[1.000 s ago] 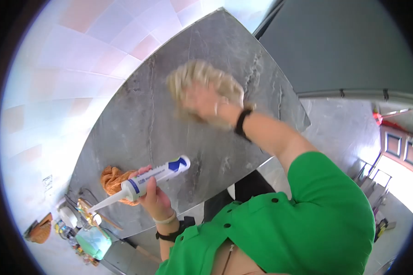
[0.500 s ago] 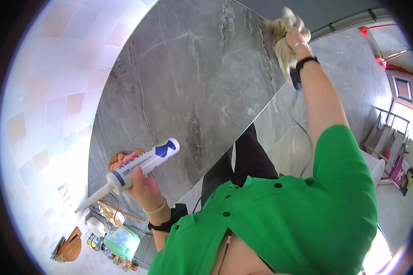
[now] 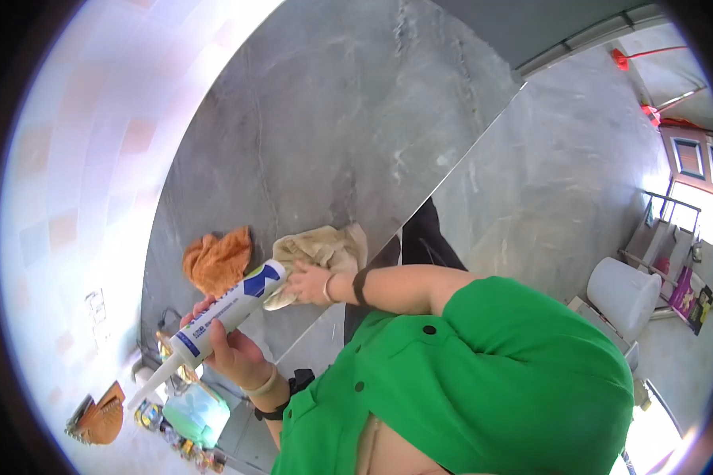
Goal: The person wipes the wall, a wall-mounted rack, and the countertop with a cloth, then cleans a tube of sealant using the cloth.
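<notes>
Tube [image 3: 231, 310]: gripped in left hand [image 3: 236, 356], nozzle [image 3: 154, 381] pointing away from right hand [image 3: 310, 283]. Pale cloth [image 3: 329, 247]: on bench [image 3: 333, 134], near front edge; right hand upon it, grip unclear.

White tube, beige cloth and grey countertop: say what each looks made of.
White tube: probably smooth, slightly glossy plastic, given its even, printed surface. Beige cloth: matt fabric, by its loose folds; fibre unclear. Grey countertop: perhaps polished stone or a stone-look slab, from its veining and soft sheen.
</notes>
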The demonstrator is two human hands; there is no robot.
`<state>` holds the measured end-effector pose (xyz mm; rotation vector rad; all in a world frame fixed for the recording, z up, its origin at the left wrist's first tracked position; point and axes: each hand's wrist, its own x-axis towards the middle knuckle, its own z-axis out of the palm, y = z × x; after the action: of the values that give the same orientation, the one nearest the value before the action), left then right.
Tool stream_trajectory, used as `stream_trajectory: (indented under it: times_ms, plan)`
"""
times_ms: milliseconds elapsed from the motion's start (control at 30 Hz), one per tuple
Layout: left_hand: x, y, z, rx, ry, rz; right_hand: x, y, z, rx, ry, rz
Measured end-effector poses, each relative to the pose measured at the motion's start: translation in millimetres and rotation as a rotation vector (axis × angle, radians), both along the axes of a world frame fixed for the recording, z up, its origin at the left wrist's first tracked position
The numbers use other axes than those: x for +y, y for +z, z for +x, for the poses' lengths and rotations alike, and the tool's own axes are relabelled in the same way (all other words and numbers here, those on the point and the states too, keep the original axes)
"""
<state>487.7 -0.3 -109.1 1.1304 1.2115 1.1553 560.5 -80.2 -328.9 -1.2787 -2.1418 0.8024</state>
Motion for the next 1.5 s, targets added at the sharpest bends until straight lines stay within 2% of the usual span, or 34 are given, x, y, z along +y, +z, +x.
stream_trajectory:
  times_ms: [33,100,133,167,200,233,267,333,367,400,433,467,500,533,633,700,767,800,867,900,933,967,1000,1033,1067,1133,1200,1267,1333,1367,1400,1467,1500]
  plan:
    - [1,4,-6,0.036,-0.01,0.032,-1,8,-8,0.08,0.101,-0.087]
    - [-1,3,-16,0.087,-0.016,0.066,-7,-13,30,0.295,-0.203,-0.426]
    - [-4,3,-23,0.117,0.008,0.043,-13,-31,73,0.335,-0.246,-0.389]
    - [-6,1,-29,0.137,0.028,0.023,-17,-35,121,0.11,-0.432,-0.171]
    - [-7,-5,-35,0.151,0.045,0.01,-19,-11,184,-0.011,-0.497,-0.144]
    - [-15,2,-59,0.144,0.066,-0.007,-33,-1,216,-0.257,-0.697,-0.062]
    - [-17,0,-65,0.123,0.078,-0.026,-45,-6,270,-0.355,-0.735,-0.11]
    - [-20,-5,-70,0.083,0.106,-0.054,-96,-62,378,-0.966,-0.954,0.061]
    - [-22,-6,-70,0.08,0.101,-0.056,-130,-90,447,-1.189,-0.903,0.053]
    - [-24,-5,-68,0.076,0.1,-0.063,-141,-74,497,-0.94,-1.128,-0.468]
    - [-26,-5,-64,0.066,0.103,-0.063,-183,-96,566,-0.802,-1.266,-0.554]
    - [-29,-5,-61,0.058,0.11,-0.061,-193,-78,592,-0.849,-1.381,-0.658]
    - [-30,-4,-63,0.045,0.1,-0.044,-196,-53,595,-0.696,-1.522,-0.542]
    - [-31,-2,-68,0.043,0.091,-0.032,-203,-26,587,-0.532,-1.647,-0.435]
    - [-32,12,-64,0.048,0.148,-0.04,-149,49,490,-0.112,-1.605,-0.022]
    - [-28,22,-63,-0.004,0.155,-0.035,-111,76,415,-0.183,-1.324,0.056]
    - [-26,39,-54,-0.03,0.147,0.055,-72,95,326,-0.074,-1.007,0.029]
    - [-32,48,-57,-0.018,0.159,0.08,-58,91,287,-0.24,-0.787,0.148]
    - [-33,61,-48,-0.035,0.166,0.152,-26,81,209,0.09,-0.516,0.137]
    - [-36,72,-40,-0.035,0.202,0.137,-5,81,165,0.121,-0.405,0.176]
    - [-67,82,-90,-0.047,0.236,0.156,-14,95,76,0.045,-0.331,0.164]
    - [-75,83,-96,-0.035,0.264,0.155,-12,95,30,0.049,-0.241,0.1]
    - [-80,85,-103,-0.022,0.285,0.154,-10,103,-7,0.107,-0.016,0.08]
    - [-89,87,-112,0.014,0.325,0.17,-15,84,-59,0.173,0.114,0.101]
    - [-98,91,-121,0.027,0.36,0.169,-19,93,-92,0.087,0.296,-0.099]
    - [-114,97,-139,0.057,0.423,0.158,-33,95,-120,-0.092,0.537,-0.126]
    - [-134,105,-159,0.083,0.469,0.156,-48,72,-135,-0.273,0.641,0.234]
    - [-139,105,-170,0.107,0.52,0.148,-48,47,-140,-0.202,0.435,0.165]
    - [-146,108,-176,0.14,0.585,0.125,-40,48,-101,-0.147,0.262,0.063]
    - [-147,104,-185,0.136,0.572,0.116,-37,45,-78,-0.014,-0.047,0.007]
    - [-147,101,-186,0.106,0.569,0.104,-30,56,-31,-0.338,-0.081,0.137]
    - [-138,93,-183,0.046,0.554,0.084,-16,61,72,-0.483,-0.269,0.263]
    - [-132,89,-177,0.019,0.529,0.09,-8,81,126,-0.599,-0.336,0.146]
